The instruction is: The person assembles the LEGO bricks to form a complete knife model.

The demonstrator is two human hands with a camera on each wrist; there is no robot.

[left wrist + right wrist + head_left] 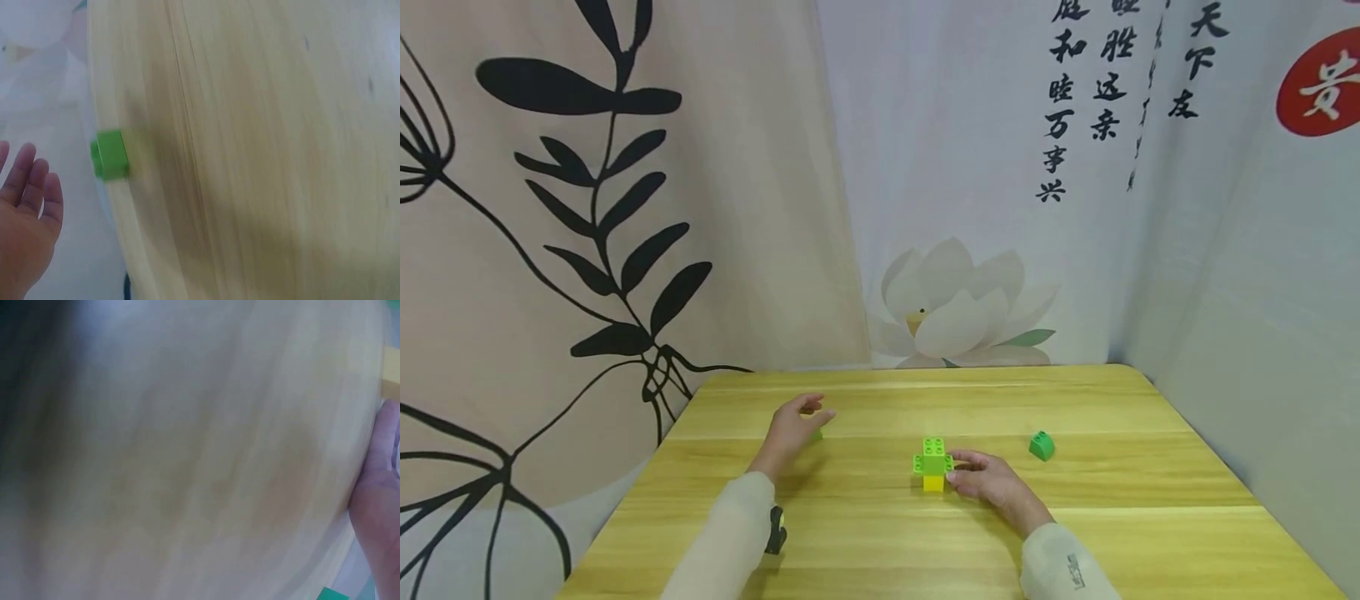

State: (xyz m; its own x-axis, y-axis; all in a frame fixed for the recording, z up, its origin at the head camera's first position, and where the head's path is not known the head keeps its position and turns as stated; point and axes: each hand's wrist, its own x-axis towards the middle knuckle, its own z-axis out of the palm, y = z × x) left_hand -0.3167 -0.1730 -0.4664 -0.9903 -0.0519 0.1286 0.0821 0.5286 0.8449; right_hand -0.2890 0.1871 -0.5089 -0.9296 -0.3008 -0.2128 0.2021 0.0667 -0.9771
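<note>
A small stack of building blocks stands upright on the wooden table, lime green above with a yellow block at its foot. My right hand holds the stack's right side between thumb and fingertips. In the right wrist view that hand shows only at the right edge, just below a yellow block. Farther left, my left hand is raised with loosely bent fingers and nothing in them. Close to it lies a lime green block, mostly hidden behind the hand in the head view.
A darker green block with a sloped side lies right of the stack. Beside my left sleeve is a black object, partly covered. A printed curtain hangs behind the table.
</note>
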